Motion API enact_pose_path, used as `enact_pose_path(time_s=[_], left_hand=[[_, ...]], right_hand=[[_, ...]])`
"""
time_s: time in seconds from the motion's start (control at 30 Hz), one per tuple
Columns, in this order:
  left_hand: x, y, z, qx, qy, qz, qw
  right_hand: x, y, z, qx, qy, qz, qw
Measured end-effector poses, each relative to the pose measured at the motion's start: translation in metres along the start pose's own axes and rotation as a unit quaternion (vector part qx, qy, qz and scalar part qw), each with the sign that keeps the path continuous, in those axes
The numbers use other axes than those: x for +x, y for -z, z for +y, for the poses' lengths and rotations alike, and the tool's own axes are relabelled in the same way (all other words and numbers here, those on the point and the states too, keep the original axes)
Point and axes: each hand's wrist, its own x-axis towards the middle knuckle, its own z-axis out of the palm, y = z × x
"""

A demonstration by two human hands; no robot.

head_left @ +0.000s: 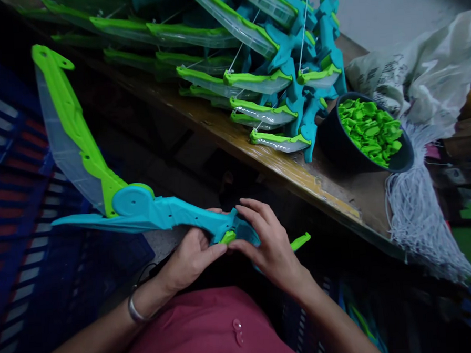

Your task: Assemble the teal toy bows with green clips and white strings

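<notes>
I hold a toy bow [150,210] of teal and lime-green plastic over my lap. Its green limb with a clear blade rises to the upper left. My left hand [192,258] grips the teal handle from below, fingers curled round it. My right hand [268,243] lies over the handle's right part, its thumb and fingertips pinching a small green piece [228,237] seated in the handle. The bow's other green tip [301,241] sticks out to the right of my right hand.
A wooden bench [258,154] runs diagonally ahead, piled with several finished bows [262,75]. A dark bowl [336,145] of small green parts [369,130] stands on it, beside a bundle of white strings [415,214] and a pale sack [420,77]. Blue crates [16,219] are at left.
</notes>
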Motion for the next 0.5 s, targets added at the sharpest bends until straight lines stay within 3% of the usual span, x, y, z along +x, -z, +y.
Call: enact_pose_path(time_s=[0.13,0.33,0.5], left_hand=[[0.001,0.001,0.002,0.005,0.018,0.008,1.000],[0.004,0.003,0.003,-0.004,0.047,0.014,0.999],[0.005,0.003,0.000,-0.002,0.047,0.019,0.999]], right_hand=[[0.011,-0.001,0.016,0.124,-0.023,-0.064,0.990],[0.008,-0.010,0.020,0.195,-0.013,-0.055,0.979],[0.003,-0.018,0.017,0.214,-0.061,-0.034,0.974]])
